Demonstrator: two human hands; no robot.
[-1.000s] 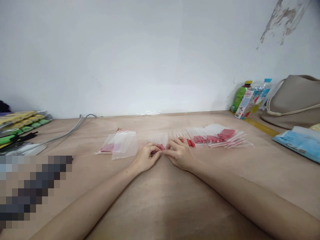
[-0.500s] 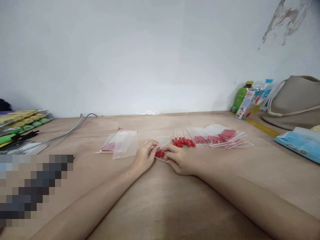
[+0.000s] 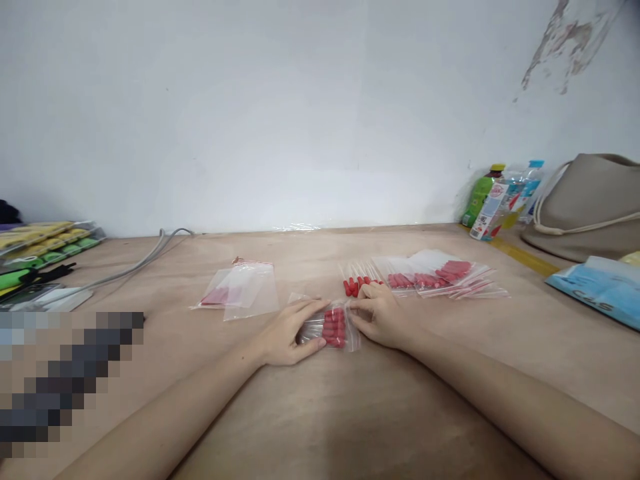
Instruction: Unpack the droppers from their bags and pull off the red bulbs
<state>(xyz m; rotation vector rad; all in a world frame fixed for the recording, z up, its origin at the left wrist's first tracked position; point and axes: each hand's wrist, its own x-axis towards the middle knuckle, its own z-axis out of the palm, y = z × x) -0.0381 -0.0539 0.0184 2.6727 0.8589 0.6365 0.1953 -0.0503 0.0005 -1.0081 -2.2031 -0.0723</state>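
In front of me lies a small clear zip bag (image 3: pixel 355 341), turned sideways, with a row of red-headed sticks (image 3: pixel 334 328) inside. My left hand (image 3: pixel 295 333) spans the bag, its thumb at the near edge and its fingers at the far edge, closed on it. At the bag's right end, where the zip strip is, my right hand (image 3: pixel 377 317) has its thumb and fingers closed on the edge. Just behind my right hand lie loose red-headed sticks (image 3: pixel 354 285) with thin pale stems, partly hidden by its fingers.
Filled bags with red contents (image 3: pixel 453 270) overlap at the right. Flat clear bags (image 3: pixel 250 290) lie at the left. Bottles (image 3: pixel 483 197), a grey-brown bag (image 3: pixel 590 203) and a blue packet (image 3: pixel 595 290) stand or lie far right. A grey cable (image 3: pixel 145 257) and yellow-green packs (image 3: pixel 55 243) are far left.
The bag has turned sideways and come nearer, showing its red row. My left hand has opened wider around it; my right hand has moved right to its zip end.
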